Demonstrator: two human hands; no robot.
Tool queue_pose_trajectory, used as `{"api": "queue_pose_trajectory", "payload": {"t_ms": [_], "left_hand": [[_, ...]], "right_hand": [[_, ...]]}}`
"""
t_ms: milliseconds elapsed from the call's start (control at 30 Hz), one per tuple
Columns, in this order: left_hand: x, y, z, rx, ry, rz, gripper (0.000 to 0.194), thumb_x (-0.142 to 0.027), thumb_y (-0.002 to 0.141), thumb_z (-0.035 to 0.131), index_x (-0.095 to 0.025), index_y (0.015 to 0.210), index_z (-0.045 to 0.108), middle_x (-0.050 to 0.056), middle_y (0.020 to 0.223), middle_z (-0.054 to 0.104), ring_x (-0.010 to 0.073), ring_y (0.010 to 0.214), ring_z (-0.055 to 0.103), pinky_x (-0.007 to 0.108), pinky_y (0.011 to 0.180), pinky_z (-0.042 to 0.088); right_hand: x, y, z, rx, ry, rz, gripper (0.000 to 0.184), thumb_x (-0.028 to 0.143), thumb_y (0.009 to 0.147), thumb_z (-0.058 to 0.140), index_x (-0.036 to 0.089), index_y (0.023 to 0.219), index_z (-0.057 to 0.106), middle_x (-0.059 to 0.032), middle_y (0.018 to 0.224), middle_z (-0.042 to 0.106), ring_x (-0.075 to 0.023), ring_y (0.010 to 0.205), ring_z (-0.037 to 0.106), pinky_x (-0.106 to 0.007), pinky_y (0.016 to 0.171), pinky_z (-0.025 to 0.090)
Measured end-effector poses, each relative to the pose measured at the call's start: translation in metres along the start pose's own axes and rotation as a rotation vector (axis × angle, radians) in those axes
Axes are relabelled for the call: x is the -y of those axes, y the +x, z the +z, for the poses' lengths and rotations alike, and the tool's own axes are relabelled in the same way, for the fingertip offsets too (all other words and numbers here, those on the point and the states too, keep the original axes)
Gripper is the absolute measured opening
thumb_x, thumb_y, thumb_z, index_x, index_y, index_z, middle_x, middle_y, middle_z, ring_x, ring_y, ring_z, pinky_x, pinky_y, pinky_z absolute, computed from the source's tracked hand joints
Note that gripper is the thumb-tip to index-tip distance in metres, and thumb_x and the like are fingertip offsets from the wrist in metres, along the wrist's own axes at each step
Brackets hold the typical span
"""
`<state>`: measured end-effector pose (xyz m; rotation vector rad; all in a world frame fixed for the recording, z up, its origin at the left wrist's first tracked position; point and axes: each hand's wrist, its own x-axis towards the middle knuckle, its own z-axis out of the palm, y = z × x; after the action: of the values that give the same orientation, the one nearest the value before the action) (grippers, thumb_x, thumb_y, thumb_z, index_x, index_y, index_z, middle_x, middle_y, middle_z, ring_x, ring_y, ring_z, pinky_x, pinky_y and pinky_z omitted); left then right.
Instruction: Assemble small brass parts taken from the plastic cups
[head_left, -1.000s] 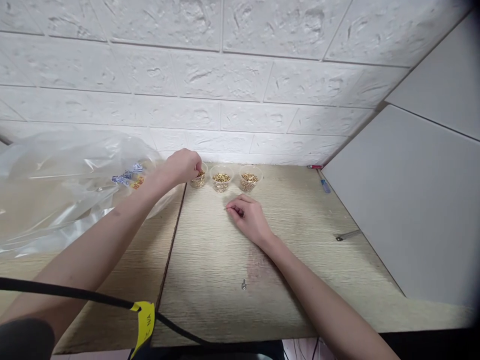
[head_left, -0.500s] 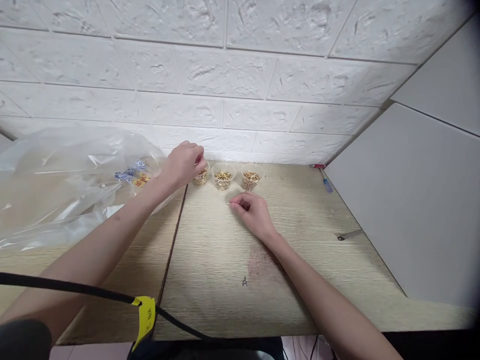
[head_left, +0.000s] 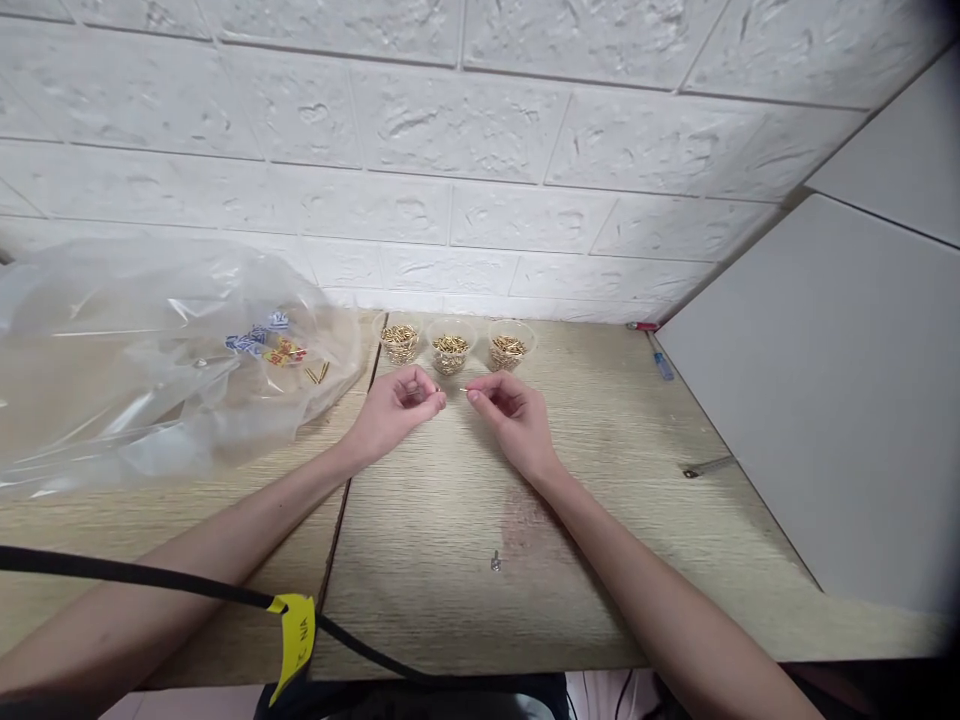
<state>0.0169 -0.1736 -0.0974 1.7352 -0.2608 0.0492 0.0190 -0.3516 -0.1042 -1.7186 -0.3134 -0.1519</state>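
Observation:
My left hand (head_left: 401, 408) is closed in a pinch, with a tiny gold-coloured piece just showing at the fingertips. Facing it, my right hand (head_left: 517, 415) pinches a thin gold-coloured pin (head_left: 464, 390) that points left. A small gap separates the two sets of fingertips. Behind the hands stand three clear plastic cups of small gold-coloured metal pins: a left cup (head_left: 400, 355), a middle cup (head_left: 451, 362) and a right cup (head_left: 508, 358).
A large clear plastic bag (head_left: 150, 400) lies on the left, with several gold pins (head_left: 318, 374) at its right end. A small metal part (head_left: 496, 562) lies near the front. Screwdrivers (head_left: 661, 365) rest by the white panel (head_left: 825, 400). A black cable (head_left: 135, 573) crosses the lower left.
My left hand has come down and right from the left cup to beside my right hand. Gold pins at the bag's end, hidden before by my arm, now show.

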Motion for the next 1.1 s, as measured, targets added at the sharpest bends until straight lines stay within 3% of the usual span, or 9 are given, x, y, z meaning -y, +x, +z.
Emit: {"api": "queue_pose_trajectory", "payload": {"t_ms": [233, 433, 600, 733, 833, 933, 1100], "left_hand": [[0.006, 0.001, 0.0, 0.058, -0.142, -0.014, 0.023, -0.028, 0.07, 0.074, -0.015, 0.079, 0.058, -0.001, 0.064, 0.062, 0.0089, 0.058, 0.059, 0.019, 0.057, 0.048], [0.011, 0.001, -0.002, 0.081, -0.088, 0.008, 0.021, -0.03, 0.072, 0.075, -0.015, 0.086, 0.072, 0.005, 0.077, 0.071, 0.0128, 0.066, 0.064, 0.024, 0.063, 0.053], [0.011, 0.001, -0.003, 0.099, -0.106, -0.015, 0.024, -0.031, 0.072, 0.075, -0.016, 0.091, 0.075, 0.006, 0.082, 0.073, 0.0155, 0.072, 0.066, 0.027, 0.067, 0.054], [0.01, 0.001, -0.002, 0.024, -0.126, 0.036, 0.017, -0.031, 0.07, 0.077, -0.016, 0.079, 0.074, 0.005, 0.085, 0.071, 0.0144, 0.077, 0.063, 0.024, 0.068, 0.05], [0.011, 0.0, 0.002, -0.053, -0.269, 0.013, 0.016, -0.029, 0.069, 0.08, -0.018, 0.079, 0.073, 0.002, 0.078, 0.068, 0.0106, 0.073, 0.06, 0.021, 0.067, 0.047], [0.01, -0.002, 0.005, -0.043, -0.44, -0.068, 0.018, -0.029, 0.07, 0.08, -0.019, 0.082, 0.073, 0.0, 0.068, 0.066, 0.0087, 0.063, 0.057, 0.022, 0.066, 0.047], [0.006, -0.002, 0.006, -0.016, -0.579, -0.135, 0.02, -0.027, 0.066, 0.082, -0.017, 0.081, 0.073, 0.004, 0.075, 0.072, 0.0106, 0.064, 0.061, 0.025, 0.071, 0.049]], "right_hand": [[-0.002, -0.002, 0.002, 0.049, -0.094, -0.092, 0.01, 0.026, 0.082, 0.063, 0.017, 0.08, 0.067, -0.0019, 0.074, 0.06, -0.0131, 0.067, 0.055, -0.026, 0.06, 0.043], [-0.001, -0.003, 0.0, 0.036, -0.163, -0.116, 0.008, 0.024, 0.084, 0.062, 0.018, 0.081, 0.067, -0.002, 0.075, 0.06, -0.0127, 0.066, 0.054, -0.026, 0.059, 0.044], [0.0, -0.002, -0.001, 0.024, -0.167, -0.12, 0.009, 0.024, 0.084, 0.062, 0.018, 0.082, 0.068, -0.0024, 0.076, 0.06, -0.0131, 0.067, 0.054, -0.026, 0.061, 0.044], [0.003, -0.003, 0.002, 0.005, -0.073, -0.047, 0.008, 0.025, 0.08, 0.066, 0.017, 0.079, 0.069, -0.0019, 0.075, 0.06, -0.0131, 0.068, 0.055, -0.027, 0.062, 0.043], [0.007, -0.006, 0.006, -0.016, 0.057, 0.083, 0.01, 0.028, 0.077, 0.07, 0.018, 0.077, 0.07, -0.0014, 0.075, 0.063, -0.0132, 0.069, 0.055, -0.027, 0.065, 0.043], [0.01, -0.009, 0.008, -0.021, 0.141, 0.167, 0.012, 0.03, 0.074, 0.073, 0.019, 0.076, 0.072, -0.0009, 0.072, 0.065, -0.0131, 0.067, 0.054, -0.028, 0.066, 0.043], [0.012, -0.011, 0.009, -0.072, 0.158, 0.157, 0.01, 0.029, 0.074, 0.073, 0.019, 0.076, 0.073, -0.0002, 0.068, 0.065, -0.0126, 0.064, 0.053, -0.028, 0.064, 0.042]]}}
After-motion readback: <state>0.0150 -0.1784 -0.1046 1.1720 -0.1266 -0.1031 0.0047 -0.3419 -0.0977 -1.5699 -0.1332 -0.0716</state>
